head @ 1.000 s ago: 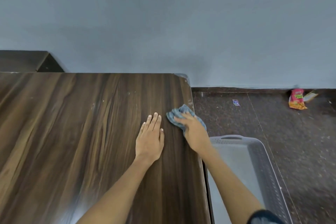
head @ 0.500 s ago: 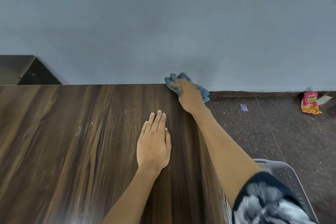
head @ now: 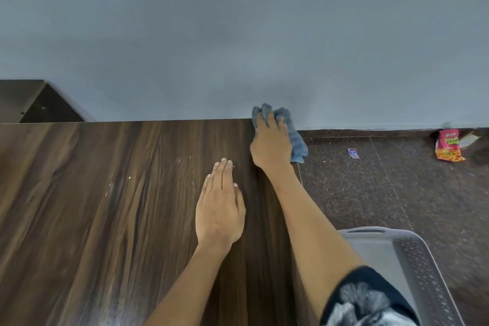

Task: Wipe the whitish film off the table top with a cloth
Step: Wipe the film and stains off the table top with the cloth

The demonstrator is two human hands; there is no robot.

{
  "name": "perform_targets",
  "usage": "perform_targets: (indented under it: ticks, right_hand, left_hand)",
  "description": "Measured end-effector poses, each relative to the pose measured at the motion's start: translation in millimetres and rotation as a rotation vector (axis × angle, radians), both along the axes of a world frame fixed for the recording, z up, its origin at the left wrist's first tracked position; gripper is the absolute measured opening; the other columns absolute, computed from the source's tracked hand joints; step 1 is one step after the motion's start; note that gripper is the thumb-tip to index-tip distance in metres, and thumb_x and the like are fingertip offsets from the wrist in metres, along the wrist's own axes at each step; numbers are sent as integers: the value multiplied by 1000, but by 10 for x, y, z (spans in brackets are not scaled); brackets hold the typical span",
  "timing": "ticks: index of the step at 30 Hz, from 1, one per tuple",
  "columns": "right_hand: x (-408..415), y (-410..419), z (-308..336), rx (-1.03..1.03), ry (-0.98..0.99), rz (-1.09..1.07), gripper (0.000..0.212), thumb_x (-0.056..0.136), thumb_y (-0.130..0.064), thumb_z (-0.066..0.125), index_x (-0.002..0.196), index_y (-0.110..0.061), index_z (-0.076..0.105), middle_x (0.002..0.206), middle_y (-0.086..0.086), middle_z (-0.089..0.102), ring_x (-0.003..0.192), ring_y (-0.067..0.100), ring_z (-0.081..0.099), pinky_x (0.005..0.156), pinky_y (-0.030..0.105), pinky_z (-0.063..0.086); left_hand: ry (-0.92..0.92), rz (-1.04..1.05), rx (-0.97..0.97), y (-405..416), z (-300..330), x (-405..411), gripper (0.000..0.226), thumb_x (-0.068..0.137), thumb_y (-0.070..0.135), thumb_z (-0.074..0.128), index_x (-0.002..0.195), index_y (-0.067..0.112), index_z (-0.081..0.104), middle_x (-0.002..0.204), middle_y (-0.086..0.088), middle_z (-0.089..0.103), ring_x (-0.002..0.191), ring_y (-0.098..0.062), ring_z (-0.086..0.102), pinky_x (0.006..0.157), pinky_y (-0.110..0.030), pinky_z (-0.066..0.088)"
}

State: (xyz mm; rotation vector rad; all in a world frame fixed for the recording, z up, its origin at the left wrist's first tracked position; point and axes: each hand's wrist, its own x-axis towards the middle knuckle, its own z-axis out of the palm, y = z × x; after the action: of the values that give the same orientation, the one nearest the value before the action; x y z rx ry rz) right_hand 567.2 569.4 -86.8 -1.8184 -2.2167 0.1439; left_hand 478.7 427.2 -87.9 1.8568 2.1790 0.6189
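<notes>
The right hand (head: 270,144) grips a blue cloth (head: 295,137) at the table top (head: 105,206) far corner. The left hand (head: 219,209) lies flat, fingers straight. A grey basket (head: 423,259) (contents unseen) stands beside.

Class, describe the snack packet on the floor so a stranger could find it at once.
Follow the grey wall right to where it meets the dark speckled floor. The snack packet lies there, red and orange, far bigger and brighter than the small blue wrapper lying nearer the table.
</notes>
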Motion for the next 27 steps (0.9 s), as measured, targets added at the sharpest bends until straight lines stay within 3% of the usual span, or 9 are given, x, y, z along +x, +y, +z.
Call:
perform_targets:
  ticks: [4, 6, 9, 12, 15, 19, 21, 24, 27]
  right_hand:
    - [142, -605, 75, -27, 127, 362, 47, 94, -13, 37, 141, -16, 34, 149, 5, 34, 136, 30, 31, 107, 39, 35]
    - [353, -1032, 1, 13, 146, 327, 46, 92, -20, 32, 136, -17, 43, 141, 7, 45, 131, 29, 40, 105, 42, 39]
    - [515, -1073, -87, 57, 86, 38, 48, 89, -20, 36, 136, -13, 45, 142, 11, 44, 130, 34, 40, 106, 46, 35]
    - [237, -637, -26, -3, 41, -71, 60, 90, -14, 43, 146, -14, 24, 152, 11, 23, 138, 37, 21, 114, 46, 19]
    - [-73, -470, 8, -58, 62, 33, 63, 91, -10, 38, 148, -18, 12, 156, 7, 10, 142, 32, 8, 117, 42, 8]
    - [-16, -1166, 30, -134, 182, 280, 53, 92, -26, 20, 144, -19, 28, 153, 4, 24, 142, 25, 15, 117, 37, 11]
    - [184, -1645, -29, -70, 156, 215, 55, 88, -28, 22, 141, -22, 35, 149, 1, 32, 139, 21, 23, 116, 37, 16]
    - [470, -1894, -99, 10, 87, -34, 55, 83, -19, 45, 138, -18, 39, 145, 6, 39, 134, 27, 35, 112, 41, 23]
    - [410, -1511, -1, -52, 122, -189, 64, 87, -10, 54, 145, -15, 28, 152, 10, 25, 139, 34, 22, 116, 44, 15]
  left_hand:
    - [-70, 25, 6, -29, 30, 23, 50, 95, 14, 36, 144, 9, 27, 150, -4, 32, 138, -14, 29, 114, -31, 26]
    - [-107, 54, 20, -34, 41, 34, 50, 94, 12, 38, 143, 9, 28, 148, -4, 35, 135, -15, 34, 108, -34, 36]
    - [-116, 69, 46, -31, 33, 36, 49, 93, 9, 42, 141, 10, 31, 144, -4, 41, 130, -17, 42, 101, -34, 44]
    - [-129, 81, 51, -23, 30, 32, 49, 93, 9, 43, 140, 9, 31, 143, -5, 42, 126, -19, 47, 97, -36, 48]
    - [-182, 113, 52, -45, 53, 39, 50, 94, 10, 43, 141, 10, 29, 145, -4, 40, 122, -20, 50, 95, -37, 49]
    - [-219, 157, 71, -129, 43, 38, 51, 92, 18, 41, 141, 10, 29, 141, -6, 42, 121, -21, 50, 95, -36, 47]
    - [-237, 196, 72, -184, 36, 36, 50, 93, 13, 42, 141, 12, 30, 141, -6, 43, 119, -21, 52, 92, -37, 49]
    - [-207, 187, 77, -268, 33, 43, 50, 93, 5, 42, 141, 12, 29, 143, -4, 41, 123, -19, 49, 96, -37, 47]
    - [-192, 192, 77, -373, 33, 60, 50, 93, 4, 43, 141, 12, 30, 142, -5, 43, 125, -20, 47, 99, -37, 45]
